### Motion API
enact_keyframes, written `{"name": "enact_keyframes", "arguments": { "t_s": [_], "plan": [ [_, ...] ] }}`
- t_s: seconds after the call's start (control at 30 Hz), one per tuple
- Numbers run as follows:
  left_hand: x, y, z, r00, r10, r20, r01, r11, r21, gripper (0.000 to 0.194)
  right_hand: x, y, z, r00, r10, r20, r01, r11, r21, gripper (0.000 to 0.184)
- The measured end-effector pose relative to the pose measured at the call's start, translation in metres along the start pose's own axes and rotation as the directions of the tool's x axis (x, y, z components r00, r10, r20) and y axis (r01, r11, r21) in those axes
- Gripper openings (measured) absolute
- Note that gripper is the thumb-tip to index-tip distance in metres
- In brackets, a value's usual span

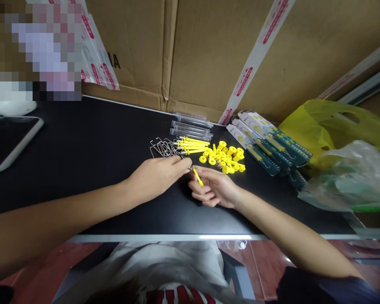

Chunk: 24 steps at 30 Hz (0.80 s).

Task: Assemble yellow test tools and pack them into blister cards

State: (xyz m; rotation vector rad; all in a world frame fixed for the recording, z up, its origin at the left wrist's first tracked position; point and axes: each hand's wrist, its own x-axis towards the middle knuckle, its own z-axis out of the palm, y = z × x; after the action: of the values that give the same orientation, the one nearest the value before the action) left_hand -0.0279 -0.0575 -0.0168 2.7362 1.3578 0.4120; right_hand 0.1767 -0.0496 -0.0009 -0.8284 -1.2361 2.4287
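Note:
My right hand is curled round a thin yellow plastic stick that points up and left. My left hand pinches something small and metallic at the stick's tip; its fingers are pressed together. Both hands rest on the black tabletop. Just beyond them lie a bunch of bent wire hooks, a row of yellow sticks with metal ends, and a heap of small yellow rings.
Clear plastic tubes lie behind the sticks. Packaged cards fan out to the right, beside a yellow bag and a clear bag. A phone lies far left. Cardboard boxes stand along the back.

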Motion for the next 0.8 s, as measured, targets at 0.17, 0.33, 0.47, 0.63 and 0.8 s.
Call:
{"name": "enact_keyframes", "arguments": {
  "t_s": [0.17, 0.33, 0.47, 0.63, 0.8],
  "plan": [
    [0.0028, 0.0053, -0.0073, 0.997, -0.029, 0.071, 0.034, 0.997, -0.071, 0.022, 0.0005, -0.0006, -0.0032, 0.999, 0.048, 0.005, -0.049, 0.998, 0.037, 0.02],
    [0.0037, 0.006, -0.0089, 0.994, -0.04, 0.104, 0.058, 0.983, -0.176, 0.02, 0.0013, -0.0008, -0.0022, 0.998, 0.062, -0.011, -0.061, 0.998, 0.034, 0.017],
    [0.0027, 0.0046, -0.0058, 0.997, -0.025, 0.07, 0.044, 0.957, -0.287, 0.021, 0.0017, -0.0009, -0.0003, 0.998, 0.056, -0.022, -0.056, 0.998, 0.033, 0.016],
    [0.0023, 0.0026, -0.0034, 0.999, -0.039, 0.005, 0.038, 0.913, -0.405, 0.022, 0.0026, 0.0007, -0.0031, 0.998, 0.057, 0.04, -0.06, 0.996, 0.064, 0.022],
    [0.0009, 0.0027, -0.002, 0.999, -0.007, -0.051, -0.018, 0.878, -0.479, 0.021, 0.0035, 0.0036, -0.0053, 0.994, -0.001, 0.111, -0.011, 0.994, 0.106, 0.02]
  ]
}}
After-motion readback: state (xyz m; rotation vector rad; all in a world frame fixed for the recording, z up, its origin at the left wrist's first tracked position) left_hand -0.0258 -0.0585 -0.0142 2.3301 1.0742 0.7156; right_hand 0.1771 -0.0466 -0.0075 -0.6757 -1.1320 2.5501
